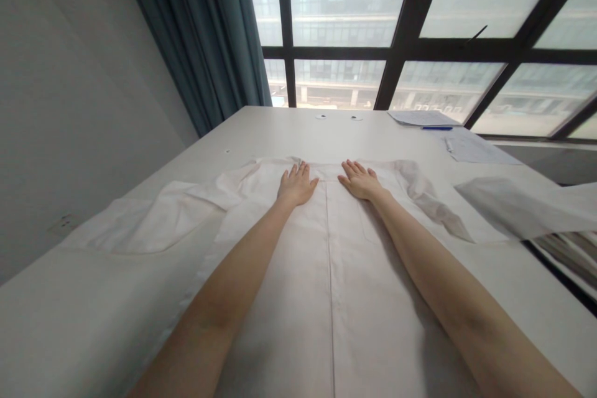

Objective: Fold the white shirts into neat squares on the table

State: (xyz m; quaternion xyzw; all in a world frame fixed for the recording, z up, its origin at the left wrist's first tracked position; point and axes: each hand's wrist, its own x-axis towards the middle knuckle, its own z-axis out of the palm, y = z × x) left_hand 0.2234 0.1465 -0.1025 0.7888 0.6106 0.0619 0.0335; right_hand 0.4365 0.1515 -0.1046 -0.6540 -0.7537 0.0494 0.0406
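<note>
A white long-sleeved garment with a front seam, like a shirt or coat (298, 261), lies spread on the white table (289, 134), its upper end away from me. Both my arms reach forward over it. My left hand (297, 185) rests flat on the upper part, left of the middle seam, with fingers stretched out. To the right of the seam, my right hand (359, 180) lies flat on the cloth, fingers stretched out too. One sleeve (153, 217) extends to the left, wrinkled. The other sleeve side (424, 199) is bunched on the right.
Sheets of paper (482, 148) and a blue pen (437, 129) lie at the far right of the table. Translucent white material (508, 202) hangs over the right edge. Two round cable holes (356, 117) are at the back. A blue curtain (200, 31) and windows stand behind.
</note>
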